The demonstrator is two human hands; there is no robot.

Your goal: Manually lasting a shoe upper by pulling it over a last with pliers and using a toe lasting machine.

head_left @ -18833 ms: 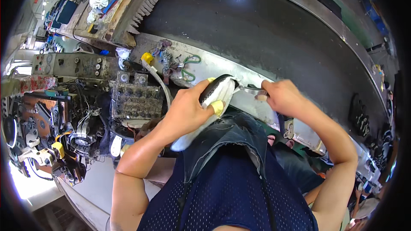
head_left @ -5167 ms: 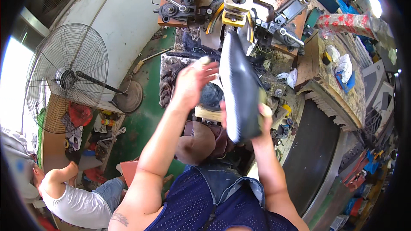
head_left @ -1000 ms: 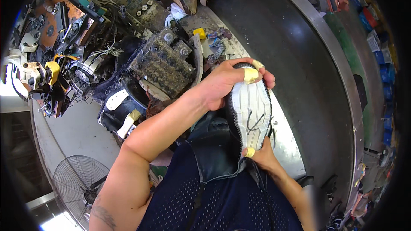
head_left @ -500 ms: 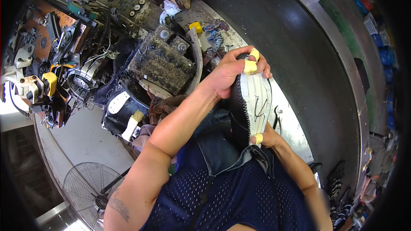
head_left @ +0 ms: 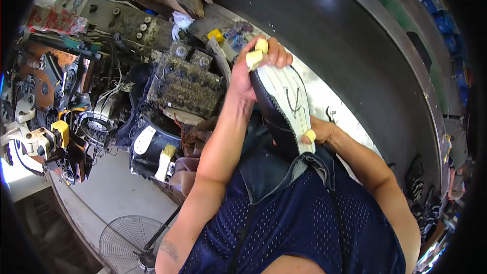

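Smooth, faintly glossy black shoe upper (head_left: 277, 129)

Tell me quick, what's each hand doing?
Left hand: closed, holding the far end of a shoe.
Right hand: closed, holding its near end.

caged fan (head_left: 146, 258) lower left; dark belt (head_left: 337, 38) right; grimy block (head_left: 183, 85) (white wad (head_left: 181, 21) near).

From a worker's head, a wide fisheye camera looks down at close range on a shoe upper (head_left: 280, 94), taking in machinery (head_left: 185, 83) to its left and a dark belt (head_left: 350, 35) to its right.
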